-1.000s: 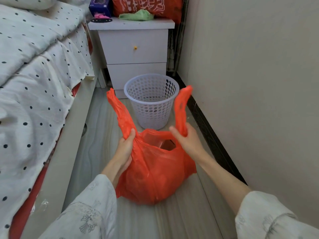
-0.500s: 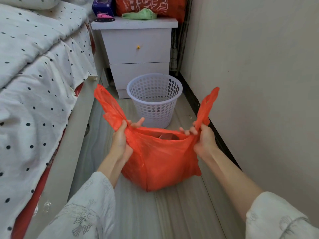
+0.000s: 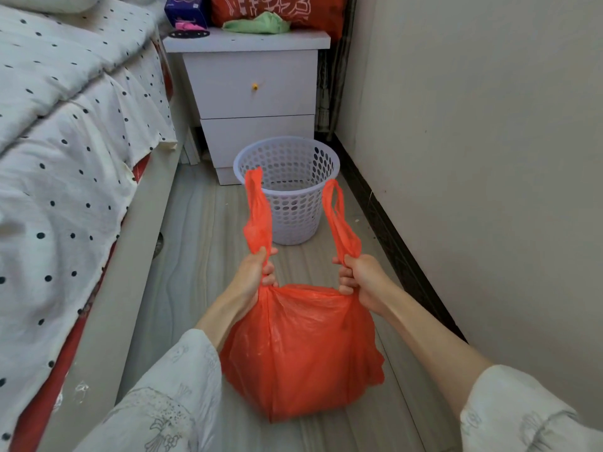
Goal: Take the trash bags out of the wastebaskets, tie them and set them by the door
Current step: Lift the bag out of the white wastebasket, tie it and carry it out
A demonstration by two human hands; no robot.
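A full orange trash bag (image 3: pixel 301 350) sits on the floor in front of me, its mouth pulled nearly closed between my hands. My left hand (image 3: pixel 253 275) grips the base of the bag's left handle, which sticks up above my fist. My right hand (image 3: pixel 360 277) grips the base of the right handle in the same way. A white perforated wastebasket (image 3: pixel 287 190) stands just beyond the bag, with no bag inside it.
A white two-drawer nightstand (image 3: pixel 251 89) stands behind the wastebasket, with a green cloth and boxes on top. A bed with a polka-dot cover (image 3: pixel 65 151) runs along the left. A wall with a dark baseboard (image 3: pixel 391 230) borders the narrow floor strip on the right.
The handles were spread wide to the sides; now both hands have drawn them upright and closer together, and the bag's mouth has narrowed. The bag sits lower and nearer to me.
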